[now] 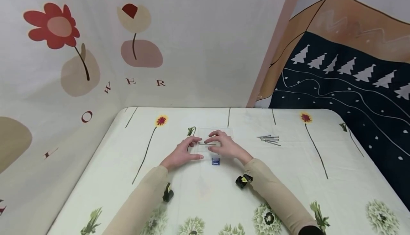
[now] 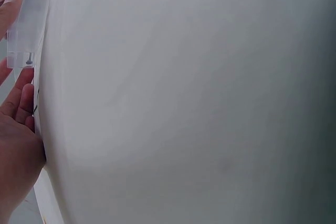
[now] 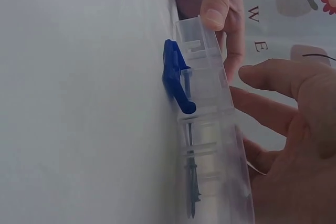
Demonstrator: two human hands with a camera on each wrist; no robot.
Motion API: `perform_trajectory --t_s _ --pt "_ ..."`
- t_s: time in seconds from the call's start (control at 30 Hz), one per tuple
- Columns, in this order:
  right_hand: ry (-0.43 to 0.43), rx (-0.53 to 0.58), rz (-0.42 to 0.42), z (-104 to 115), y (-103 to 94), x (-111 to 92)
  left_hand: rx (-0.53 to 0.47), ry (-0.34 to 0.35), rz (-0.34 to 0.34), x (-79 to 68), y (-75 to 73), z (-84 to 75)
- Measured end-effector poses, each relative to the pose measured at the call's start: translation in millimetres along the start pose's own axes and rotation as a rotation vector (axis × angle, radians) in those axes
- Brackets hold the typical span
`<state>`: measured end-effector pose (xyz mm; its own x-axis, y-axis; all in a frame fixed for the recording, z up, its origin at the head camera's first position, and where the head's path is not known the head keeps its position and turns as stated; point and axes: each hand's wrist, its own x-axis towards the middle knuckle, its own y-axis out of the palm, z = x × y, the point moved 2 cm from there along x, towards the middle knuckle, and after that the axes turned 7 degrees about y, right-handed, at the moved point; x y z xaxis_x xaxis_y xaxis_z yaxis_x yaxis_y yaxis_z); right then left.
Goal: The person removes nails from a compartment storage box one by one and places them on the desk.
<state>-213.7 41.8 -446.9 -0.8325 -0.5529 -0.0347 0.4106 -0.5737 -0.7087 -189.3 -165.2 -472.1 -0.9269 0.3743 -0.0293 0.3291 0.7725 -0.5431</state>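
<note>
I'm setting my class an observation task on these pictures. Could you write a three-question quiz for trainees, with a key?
1. Multiple choice: what colour is the clip on the clear box?
a) green
b) blue
c) red
2. Short answer: in the head view, which hand is nearer the loose nails?
3. True or false: the loose nails are touching the box.

Key:
1. b.
2. The right hand.
3. False; the head view shows them lying apart from it.
</note>
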Motion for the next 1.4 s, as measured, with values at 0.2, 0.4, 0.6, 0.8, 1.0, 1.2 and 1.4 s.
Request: perform_trajectory --t_s 0.2,0.4,0.6,0.8,1.0,1.2,1.4 --pt "0.039 -0.098 0.034 2.0 3.5 1.7 -0.006 0.004 0.004 -0.2 -0.9 -1.3" --pt "0.080 -0.171 0.090 2.7 5.1 3.6 0.001 0.016 0.009 0.3 -1.5 -1.5" --pt "0.070 -0.153 0.083 2.7 4.9 3.3 0.006 0.015 0.008 -0.1 -2.0 -3.3" --pt "0.052 -0.132 0.046 2.1 5.6 1.2 0.004 0.006 0.007 0.5 -1.1 -3.6" --pt "0.043 -0.181 0.085 2.6 5.9 1.5 0.011 0.018 0.004 0.0 -0.4 -3.4" --pt "0.037 -0.158 0.081 2.0 5.0 1.2 0.010 0.011 0.003 -0.4 -0.7 -3.9" --pt "0.021 -0.182 0.083 1.4 5.6 -0.1 0.001 0.020 0.003 -0.3 -0.6 -3.4"
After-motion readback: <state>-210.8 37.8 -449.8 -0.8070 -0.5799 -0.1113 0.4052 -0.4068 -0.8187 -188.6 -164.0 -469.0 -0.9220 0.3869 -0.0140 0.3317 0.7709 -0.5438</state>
